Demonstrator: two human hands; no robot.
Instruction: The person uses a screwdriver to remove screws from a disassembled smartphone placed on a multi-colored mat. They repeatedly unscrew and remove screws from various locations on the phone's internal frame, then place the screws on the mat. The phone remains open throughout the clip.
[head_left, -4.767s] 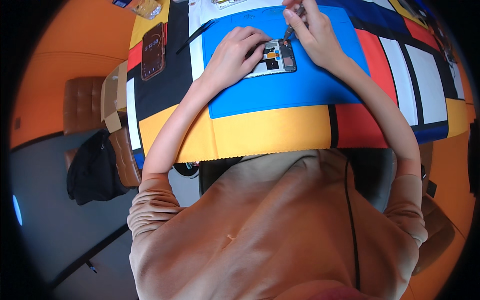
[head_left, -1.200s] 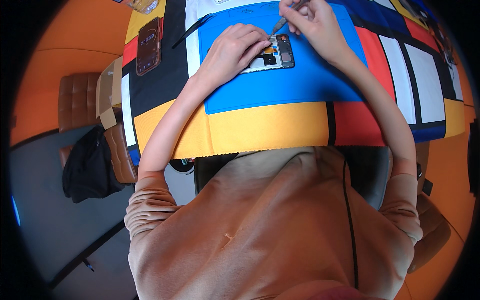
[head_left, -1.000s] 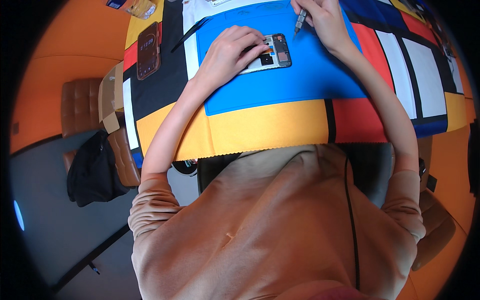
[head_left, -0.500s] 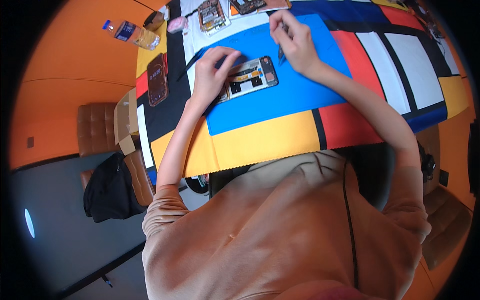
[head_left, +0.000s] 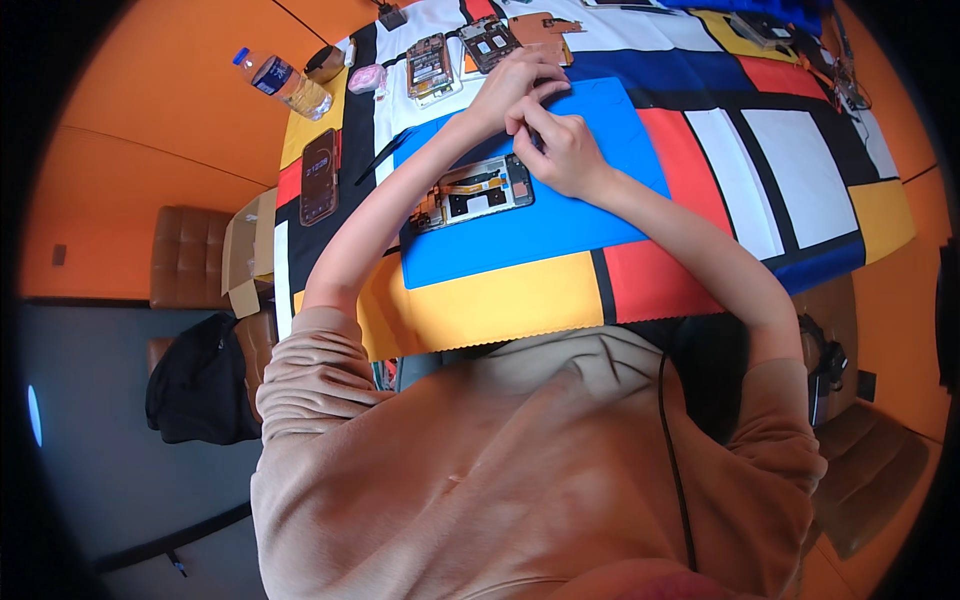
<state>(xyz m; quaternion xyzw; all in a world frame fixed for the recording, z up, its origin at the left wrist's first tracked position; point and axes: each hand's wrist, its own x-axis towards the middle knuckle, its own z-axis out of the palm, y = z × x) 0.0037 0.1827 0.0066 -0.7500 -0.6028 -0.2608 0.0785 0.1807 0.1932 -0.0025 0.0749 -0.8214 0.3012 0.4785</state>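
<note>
An opened phone (head_left: 485, 203) lies on the blue mat (head_left: 480, 250), its inner frame and orange flex cables exposed. My left hand (head_left: 515, 90) is over the mat's far edge, fingers bent together. Beside it, my right hand (head_left: 562, 152) has curled fingers and hovers by the phone's right end. The fingertips of both hands nearly meet. Whatever either pinches is hidden or too small to make out. Black tweezers (head_left: 384, 157) rest at the mat's left edge, beyond my left forearm.
A phone with a lit screen (head_left: 320, 178) lies at the left. Behind it stand a water bottle (head_left: 285, 85) and a pink item (head_left: 368, 79). Opened phone parts (head_left: 430, 68) lie beyond the mat. Cables (head_left: 845, 75) and a blue tray (head_left: 785, 10) are at the far right.
My left hand has left the phone's left end and moved far and right, up to my right hand. The dark pointed tool seen in my right hand no longer shows. The view has shifted.
</note>
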